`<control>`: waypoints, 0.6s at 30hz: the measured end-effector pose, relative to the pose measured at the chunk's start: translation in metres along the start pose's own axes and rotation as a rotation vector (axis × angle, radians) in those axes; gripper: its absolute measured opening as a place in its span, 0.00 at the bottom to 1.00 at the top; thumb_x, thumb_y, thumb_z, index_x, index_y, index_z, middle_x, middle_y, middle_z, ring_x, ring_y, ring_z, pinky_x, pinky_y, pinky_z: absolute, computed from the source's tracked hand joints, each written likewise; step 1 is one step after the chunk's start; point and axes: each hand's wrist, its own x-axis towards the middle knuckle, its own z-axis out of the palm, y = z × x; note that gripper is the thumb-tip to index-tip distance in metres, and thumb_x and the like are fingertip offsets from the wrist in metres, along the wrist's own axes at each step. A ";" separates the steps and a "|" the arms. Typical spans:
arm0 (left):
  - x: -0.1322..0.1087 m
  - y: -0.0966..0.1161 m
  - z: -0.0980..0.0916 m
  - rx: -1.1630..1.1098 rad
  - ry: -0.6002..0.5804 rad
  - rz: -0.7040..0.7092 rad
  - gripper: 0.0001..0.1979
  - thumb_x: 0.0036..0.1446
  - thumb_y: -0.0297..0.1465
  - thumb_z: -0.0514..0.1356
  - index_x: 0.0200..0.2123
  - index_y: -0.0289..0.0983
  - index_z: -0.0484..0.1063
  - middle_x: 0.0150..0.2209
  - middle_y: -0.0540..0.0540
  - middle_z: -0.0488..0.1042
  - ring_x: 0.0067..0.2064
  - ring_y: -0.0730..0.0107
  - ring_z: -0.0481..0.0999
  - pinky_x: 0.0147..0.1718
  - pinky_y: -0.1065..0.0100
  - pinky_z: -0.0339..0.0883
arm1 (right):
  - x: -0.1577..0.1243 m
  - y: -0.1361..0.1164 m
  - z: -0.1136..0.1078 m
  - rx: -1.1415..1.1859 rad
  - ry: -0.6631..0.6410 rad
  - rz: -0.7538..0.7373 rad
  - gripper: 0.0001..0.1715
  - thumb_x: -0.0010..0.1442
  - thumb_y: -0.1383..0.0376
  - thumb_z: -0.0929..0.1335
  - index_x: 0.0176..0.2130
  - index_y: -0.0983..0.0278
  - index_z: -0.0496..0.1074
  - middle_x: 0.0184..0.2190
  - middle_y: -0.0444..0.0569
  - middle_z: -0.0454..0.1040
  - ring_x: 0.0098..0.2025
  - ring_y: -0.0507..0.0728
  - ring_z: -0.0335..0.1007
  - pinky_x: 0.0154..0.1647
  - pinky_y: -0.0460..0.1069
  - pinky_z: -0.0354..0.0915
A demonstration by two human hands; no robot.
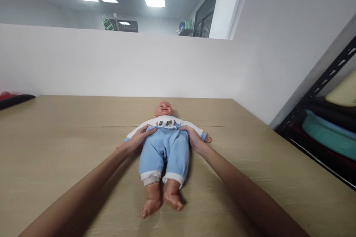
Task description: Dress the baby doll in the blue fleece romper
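While the far left edge of the counter [55, 148] only shows a dark, flat thing with a bit of red [12, 98] behind it, pretty much everything else is happening dead center. The left hand [139, 137] comes in from the lower left with a bare forearm, and its fingers are curled in and pinching the waistband of the blue pants [164, 152] on the doll's side nearest it, thumb tucked onto the fabric. The baby doll [164, 148] itself is lying flat on its back in the middle of the tan counter, head pointing away toward the white partition wall [111, 63], bare feet pointing back at the camera. It's got a white long-sleeve top [167, 122] with a little print on the chest, and the pants have white cuffs at the ankles. The right hand [194, 137] mirrors the other one, fingers closed on the waistband on the opposite hip, just beside the doll's own tiny hand sticking out of its sleeve. Off to the far right there's a black metal shelf rack [319, 92] holding a teal tub [328, 133] and something pale yellow [343, 92] above it, well apart from the doll.
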 end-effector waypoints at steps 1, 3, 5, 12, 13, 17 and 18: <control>-0.004 0.001 -0.003 0.007 0.015 0.006 0.24 0.57 0.51 0.69 0.46 0.38 0.76 0.45 0.43 0.80 0.48 0.55 0.77 0.50 0.59 0.70 | -0.002 -0.003 -0.001 -0.021 0.004 -0.027 0.21 0.55 0.48 0.71 0.36 0.62 0.76 0.36 0.48 0.82 0.41 0.62 0.74 0.49 0.56 0.69; -0.011 0.000 -0.007 0.026 0.057 0.025 0.22 0.56 0.50 0.70 0.44 0.40 0.76 0.43 0.46 0.79 0.49 0.57 0.75 0.51 0.61 0.68 | -0.006 -0.009 -0.003 -0.075 0.005 -0.082 0.21 0.53 0.45 0.74 0.33 0.60 0.75 0.34 0.45 0.79 0.42 0.62 0.72 0.49 0.54 0.67; -0.015 -0.002 -0.010 0.037 0.108 0.041 0.21 0.57 0.51 0.69 0.44 0.42 0.74 0.40 0.49 0.77 0.47 0.60 0.74 0.47 0.65 0.68 | -0.006 -0.012 -0.003 -0.127 0.009 -0.131 0.24 0.51 0.44 0.77 0.32 0.59 0.74 0.33 0.44 0.77 0.42 0.61 0.70 0.49 0.53 0.66; 0.012 -0.015 -0.003 0.073 0.176 0.072 0.23 0.60 0.55 0.63 0.43 0.41 0.69 0.37 0.49 0.75 0.41 0.62 0.73 0.41 0.66 0.68 | 0.021 -0.007 0.014 -0.186 0.048 -0.133 0.28 0.57 0.37 0.71 0.35 0.59 0.71 0.29 0.42 0.74 0.36 0.58 0.69 0.44 0.53 0.66; 0.016 -0.016 -0.002 0.084 0.164 0.080 0.24 0.60 0.55 0.63 0.43 0.40 0.70 0.38 0.48 0.76 0.42 0.61 0.73 0.43 0.65 0.68 | 0.024 -0.007 0.015 -0.183 0.049 -0.125 0.28 0.57 0.37 0.70 0.34 0.59 0.71 0.31 0.43 0.75 0.38 0.59 0.70 0.44 0.53 0.66; 0.014 -0.019 -0.010 0.143 0.115 0.108 0.20 0.63 0.51 0.61 0.43 0.40 0.71 0.42 0.47 0.76 0.45 0.59 0.74 0.49 0.61 0.68 | 0.020 -0.009 0.006 -0.204 -0.001 -0.106 0.26 0.56 0.41 0.71 0.32 0.60 0.72 0.32 0.44 0.75 0.40 0.59 0.69 0.46 0.53 0.65; 0.009 -0.021 -0.015 0.162 0.098 0.116 0.19 0.64 0.50 0.61 0.43 0.40 0.71 0.43 0.47 0.77 0.46 0.59 0.74 0.51 0.60 0.68 | 0.015 -0.010 -0.001 -0.214 -0.021 -0.107 0.24 0.55 0.43 0.72 0.32 0.60 0.72 0.31 0.43 0.75 0.40 0.59 0.69 0.47 0.53 0.65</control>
